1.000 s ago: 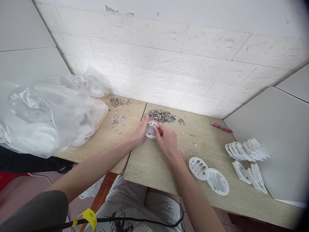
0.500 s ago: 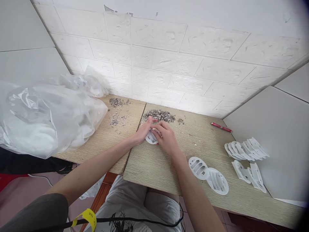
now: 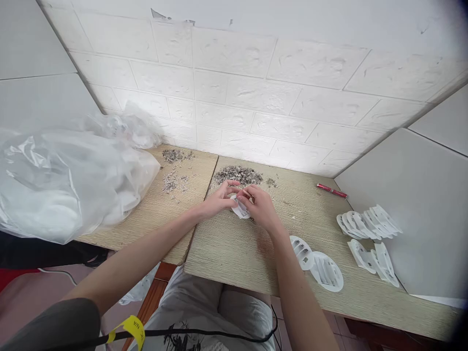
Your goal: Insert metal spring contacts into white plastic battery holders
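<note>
A round white plastic battery holder (image 3: 241, 210) with moulded slots is tilted between my two hands, just above the wooden table. My left hand (image 3: 219, 199) has its thumb on the holder's left edge, with the fingers curved behind it. On the other side, my right hand (image 3: 260, 204) bends over the top edge with thumb and fingers pinched together. Whatever lies between those fingertips is too small to make out. Right behind the hands is a heap of small metal contact pieces (image 3: 237, 174).
Two battery holders (image 3: 328, 272) lie flat by my right forearm. Several more stand in rows (image 3: 367, 223) near the right panel. A red pen (image 3: 332, 190) lies behind them. Smaller metal piles (image 3: 174, 183) and a large plastic bag (image 3: 73, 185) are on the left table.
Both hands and the holder have shifted slightly right. My left fingers are a little more spread, and its thumb has come down onto the holder's edge. The camera view has turned slightly.
</note>
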Demonstrator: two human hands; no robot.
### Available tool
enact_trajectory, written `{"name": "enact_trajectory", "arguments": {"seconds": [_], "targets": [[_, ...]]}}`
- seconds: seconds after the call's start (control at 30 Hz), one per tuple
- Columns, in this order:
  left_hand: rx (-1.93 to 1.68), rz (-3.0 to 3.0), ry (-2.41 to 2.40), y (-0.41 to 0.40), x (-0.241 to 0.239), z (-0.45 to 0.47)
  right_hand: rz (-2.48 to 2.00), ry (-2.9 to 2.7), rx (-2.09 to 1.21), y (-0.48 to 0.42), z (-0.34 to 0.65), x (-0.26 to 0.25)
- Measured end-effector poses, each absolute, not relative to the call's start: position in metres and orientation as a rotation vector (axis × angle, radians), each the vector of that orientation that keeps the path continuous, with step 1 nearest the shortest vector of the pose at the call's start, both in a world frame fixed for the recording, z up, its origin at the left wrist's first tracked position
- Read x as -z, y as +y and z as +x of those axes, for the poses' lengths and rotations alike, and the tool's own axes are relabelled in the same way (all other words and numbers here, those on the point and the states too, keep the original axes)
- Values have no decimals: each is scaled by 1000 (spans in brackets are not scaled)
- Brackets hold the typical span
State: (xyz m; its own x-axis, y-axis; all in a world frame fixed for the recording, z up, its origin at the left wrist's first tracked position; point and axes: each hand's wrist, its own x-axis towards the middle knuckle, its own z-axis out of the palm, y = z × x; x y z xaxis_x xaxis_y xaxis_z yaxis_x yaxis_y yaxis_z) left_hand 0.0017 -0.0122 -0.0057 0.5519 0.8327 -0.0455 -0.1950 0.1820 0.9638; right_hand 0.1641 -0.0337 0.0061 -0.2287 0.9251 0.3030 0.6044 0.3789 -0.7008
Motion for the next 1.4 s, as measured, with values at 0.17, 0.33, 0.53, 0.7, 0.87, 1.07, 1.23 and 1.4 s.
{"name": "enact_trajectory", "arguments": {"seconds": [0.17, 0.33, 0.53, 0.7, 0.87, 1.07, 1.23, 1.4], "targets": [[-828, 1200, 771, -11, 6, 3, -1317, -1940, -427, -31, 162, 0], [-885, 1204, 957, -7, 8, 2, -1320, -1703, -443, -30, 162, -1], [-858, 1225, 870, -7, 8, -1, -1310, -1425, -719, -32, 162, -6], [-869, 1220, 881, -7, 9, -1, -1247, -1411, -786, -34, 158, -6], [-929, 1145, 949, -6, 8, 1, -1289, -1564, -650, -34, 156, -5], [-1027, 1131, 1028, 0, 11, -2, -1273, -1697, -452, -34, 157, -3], [-1218, 1199, 1091, 6, 12, -6, -1262, -1720, -418, -33, 161, -1], [-1450, 1476, 969, 11, 13, -9, -1336, -1685, -443, -32, 165, -2]]}}
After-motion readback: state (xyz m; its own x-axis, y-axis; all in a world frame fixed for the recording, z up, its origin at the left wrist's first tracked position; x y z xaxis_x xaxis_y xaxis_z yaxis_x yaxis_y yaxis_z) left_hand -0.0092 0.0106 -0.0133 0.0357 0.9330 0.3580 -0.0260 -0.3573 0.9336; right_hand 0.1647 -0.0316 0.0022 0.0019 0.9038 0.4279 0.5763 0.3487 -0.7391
